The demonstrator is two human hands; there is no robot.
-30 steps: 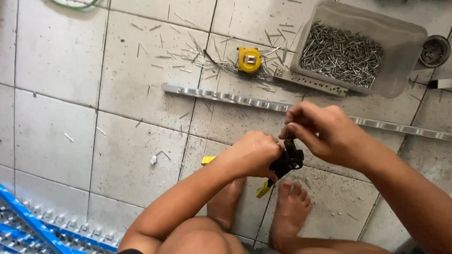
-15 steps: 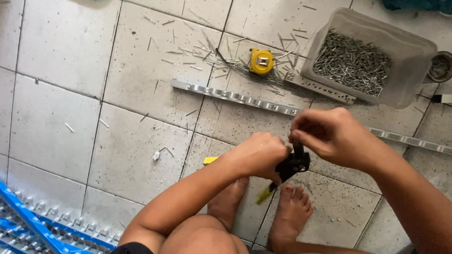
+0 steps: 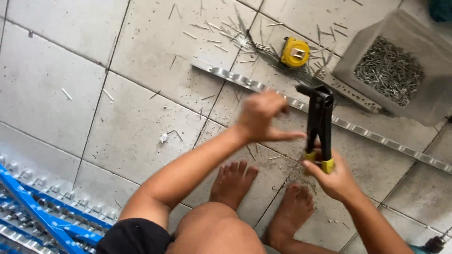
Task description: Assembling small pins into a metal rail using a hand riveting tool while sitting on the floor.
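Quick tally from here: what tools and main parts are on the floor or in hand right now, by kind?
Rivet tool, in right hand: 1
Tape measure: 1
Tub of rivets: 1
Long metal strip: 1
Short perforated strip: 1
Blue rack: 1
Total: 6
Left hand holds nothing; loose pins on the tiles not counted.

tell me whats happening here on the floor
A person squats barefoot on a tiled floor. The right hand grips the yellow-tipped handles of a black hand riveter, held upright. The left hand is blurred and hangs free beside the tool's head, holding nothing that shows. Behind it lie a long perforated metal strip, a yellow tape measure and a clear tub of rivets. Spent pins litter the tiles.
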